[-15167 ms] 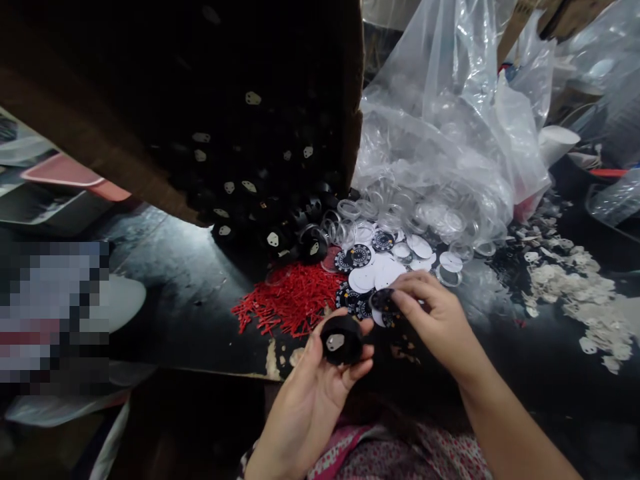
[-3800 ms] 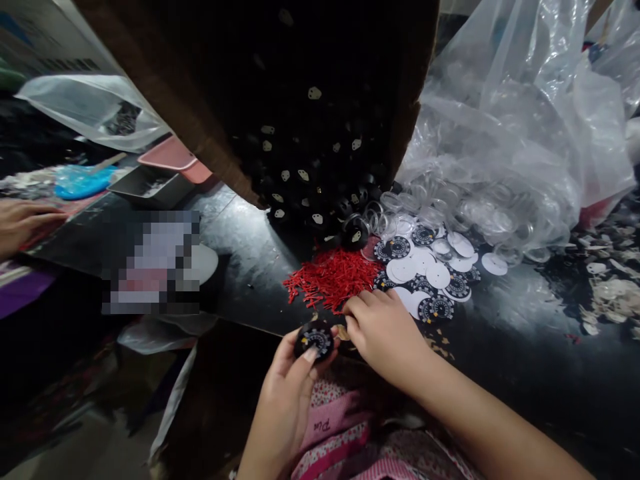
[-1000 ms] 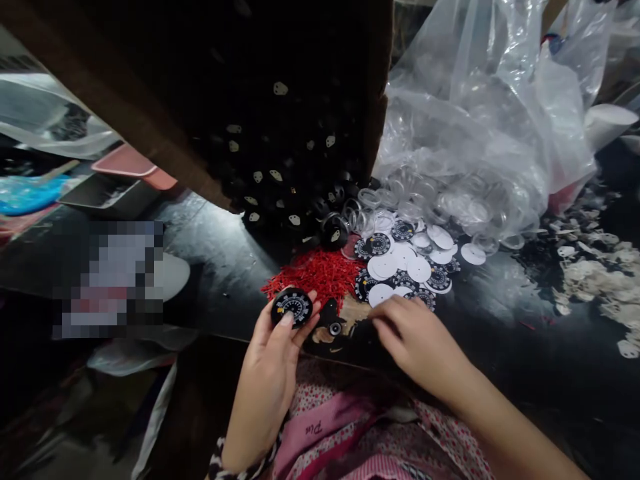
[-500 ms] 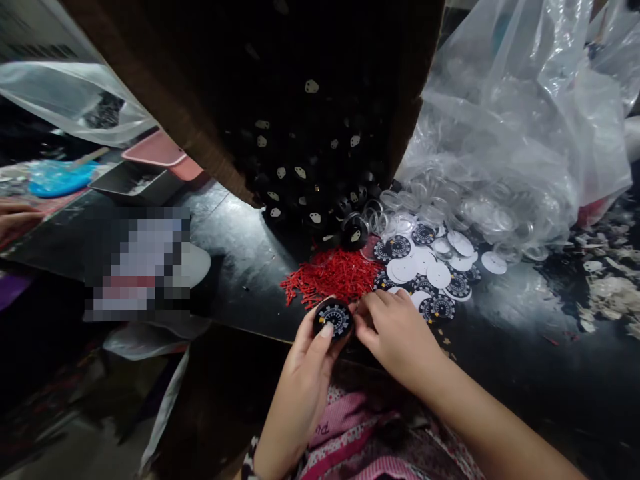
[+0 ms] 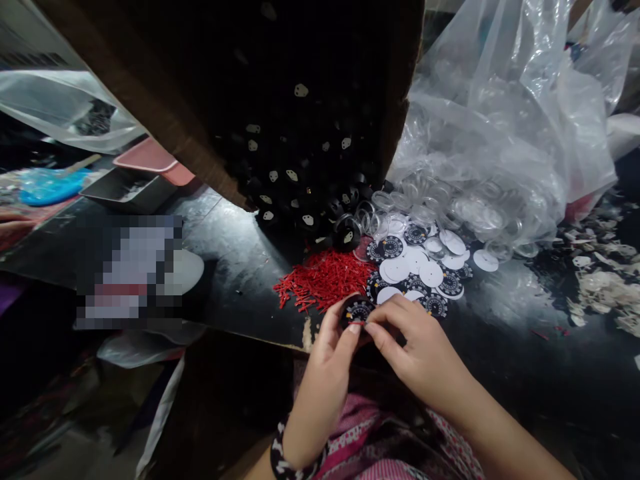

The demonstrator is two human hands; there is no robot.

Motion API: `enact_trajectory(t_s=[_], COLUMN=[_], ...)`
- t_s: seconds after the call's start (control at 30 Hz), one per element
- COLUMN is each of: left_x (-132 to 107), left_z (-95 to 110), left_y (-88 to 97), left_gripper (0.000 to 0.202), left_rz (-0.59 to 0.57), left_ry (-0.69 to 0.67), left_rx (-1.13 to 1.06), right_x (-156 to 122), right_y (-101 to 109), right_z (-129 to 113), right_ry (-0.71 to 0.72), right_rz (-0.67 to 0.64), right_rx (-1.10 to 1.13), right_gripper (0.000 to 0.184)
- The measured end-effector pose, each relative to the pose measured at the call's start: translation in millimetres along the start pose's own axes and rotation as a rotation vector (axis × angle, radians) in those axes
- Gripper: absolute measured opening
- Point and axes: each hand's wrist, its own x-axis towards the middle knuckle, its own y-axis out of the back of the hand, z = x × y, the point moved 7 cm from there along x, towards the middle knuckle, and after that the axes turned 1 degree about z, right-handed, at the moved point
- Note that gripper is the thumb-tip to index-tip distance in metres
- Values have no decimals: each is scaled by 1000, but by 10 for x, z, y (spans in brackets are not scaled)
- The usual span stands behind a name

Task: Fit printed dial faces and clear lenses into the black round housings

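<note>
As I am watching, the left hand [image 5: 327, 357] is curling closely around 1 black dial [image 5: 358, 311], just on the near side of the red pile [image 5: 325, 277]. Over it, the right hand [image 5: 413, 340] is apparently pinching 1 thin red piece [image 5: 359, 324]; being so slim, it could be slipping away.

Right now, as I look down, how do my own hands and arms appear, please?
The left hand is ungloved, with a black-and-white patterned band around its wrist. The right hand is also ungloved, its wrist unadorned, and no sleeve shows on the right forearm.
</note>
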Motion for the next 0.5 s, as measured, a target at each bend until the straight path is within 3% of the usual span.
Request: enact_trajectory(t_s=[0.1,0.2,0.5], left_x=[-30,-62,-117], left_z=[-58,-14,254], left_y=[-130,-164,-159], left_gripper=[34,34,19], left_rz=[-97,-120,-75], left_ry=[24,4,-164], left_rx=[-5,55,333], right_x=[-5,-12,-92], right_y=[23,61,96], right_z=[19,25,40], right_ry=[-44,-50,-65], right_rz=[-6,-1,-20], right_rx=[-70,-73,-16], right_gripper=[11,13,16])
